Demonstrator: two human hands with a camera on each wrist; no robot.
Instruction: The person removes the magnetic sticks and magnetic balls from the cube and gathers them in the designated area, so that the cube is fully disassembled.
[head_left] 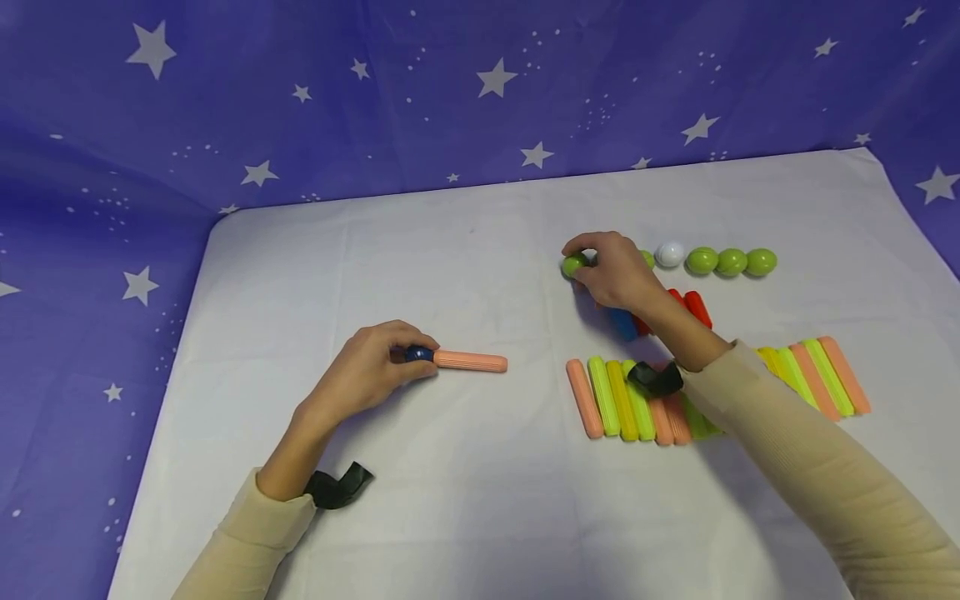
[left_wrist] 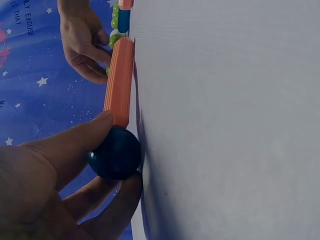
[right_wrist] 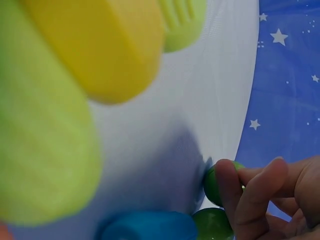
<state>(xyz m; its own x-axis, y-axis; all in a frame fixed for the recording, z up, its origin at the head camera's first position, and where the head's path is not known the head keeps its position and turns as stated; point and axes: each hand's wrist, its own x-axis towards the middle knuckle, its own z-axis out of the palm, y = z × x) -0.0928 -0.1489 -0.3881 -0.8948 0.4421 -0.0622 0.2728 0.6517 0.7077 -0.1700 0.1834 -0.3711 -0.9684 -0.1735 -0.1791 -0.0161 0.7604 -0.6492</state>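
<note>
On the white tabletop my left hand pinches a shiny dark blue ball between thumb and fingers. The ball sits against one end of a ribbed salmon-coloured stick, which points to the right. In the left wrist view the blue ball shows with the fingers around its sides. Farther right, my right hand holds a green ball at the left end of a row of balls. Beneath that hand lie red sticks and a blue stick, partly covered by it.
Beyond the right hand the row continues with a white ball and several green balls. Nearer, salmon, yellow and lime sticks lie side by side under the right forearm. A purple star-patterned sheet hangs behind the table.
</note>
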